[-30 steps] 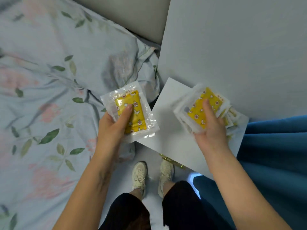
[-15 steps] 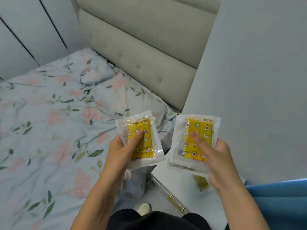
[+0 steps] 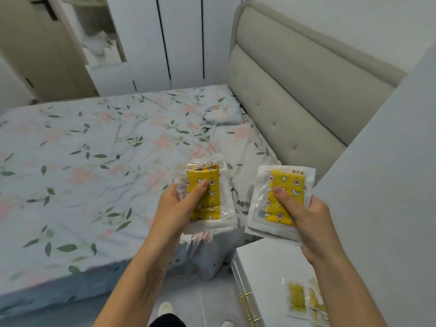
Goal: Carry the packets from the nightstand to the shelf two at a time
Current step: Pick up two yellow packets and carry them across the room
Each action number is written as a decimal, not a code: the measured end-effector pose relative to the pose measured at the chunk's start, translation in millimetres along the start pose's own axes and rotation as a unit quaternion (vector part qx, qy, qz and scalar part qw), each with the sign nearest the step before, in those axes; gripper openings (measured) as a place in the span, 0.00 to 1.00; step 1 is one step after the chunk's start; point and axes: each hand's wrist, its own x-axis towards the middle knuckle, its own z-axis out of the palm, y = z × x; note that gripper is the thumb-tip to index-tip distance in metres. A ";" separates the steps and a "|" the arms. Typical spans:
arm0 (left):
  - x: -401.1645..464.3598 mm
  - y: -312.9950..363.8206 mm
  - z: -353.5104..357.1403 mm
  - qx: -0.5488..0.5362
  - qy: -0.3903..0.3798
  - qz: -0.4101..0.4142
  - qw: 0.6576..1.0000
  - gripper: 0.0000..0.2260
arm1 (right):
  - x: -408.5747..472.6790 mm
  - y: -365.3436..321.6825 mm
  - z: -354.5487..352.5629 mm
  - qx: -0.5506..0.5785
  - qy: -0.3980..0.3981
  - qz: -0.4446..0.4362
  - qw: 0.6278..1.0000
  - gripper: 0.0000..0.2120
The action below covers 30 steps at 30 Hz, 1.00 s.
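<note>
From the head camera we see our left hand (image 3: 175, 208) pinching a clear plastic packet (image 3: 205, 197) with a yellow insert printed with stars, moons and flowers, thumb pressed on its face, held upright above the bed's edge (image 3: 94, 263). Our right hand (image 3: 311, 223) grips a matching stack of packets (image 3: 279, 201), long axis also upright, above the nightstand's far corner (image 3: 259, 258). Small writing on their top strips is unreadable; more packets (image 3: 304, 300) lie at the nightstand's right edge.

Soft, even indoor light with a cool cast; its source is out of view. Shadows are faint. The clear wrap on the packets (image 3: 279, 201) shows slight glare. Motion blur smears the bed (image 3: 70, 173) and, perhaps, the far door (image 3: 47, 48). Straight lines bow near the edges.
</note>
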 end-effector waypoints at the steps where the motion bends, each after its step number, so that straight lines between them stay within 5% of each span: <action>1: -4.6 2.7 -15.1 -0.003 0.024 0.005 1.000 0.03 | -1.7 -0.6 11.6 -0.006 -0.018 -0.003 1.000 0.16; 14: -95.8 23.1 -280.4 -0.056 0.258 0.051 0.963 0.10 | -90.4 26.4 273.1 -0.080 -0.281 -0.006 0.956 0.18; 18: -144.5 24.5 -384.1 -0.062 0.340 0.054 0.937 0.14 | -140.8 56.5 368.4 -0.094 -0.333 0.005 0.938 0.16; 22: -192.6 28.2 -470.9 -0.069 0.412 0.061 0.906 0.06 | -187.2 82.8 446.6 -0.104 -0.373 0.017 0.922 0.09; 30: -225.9 35.2 -596.7 -0.114 0.467 0.076 0.873 0.07 | -254.1 116.2 586.6 -0.151 -0.442 0.004 0.884 0.06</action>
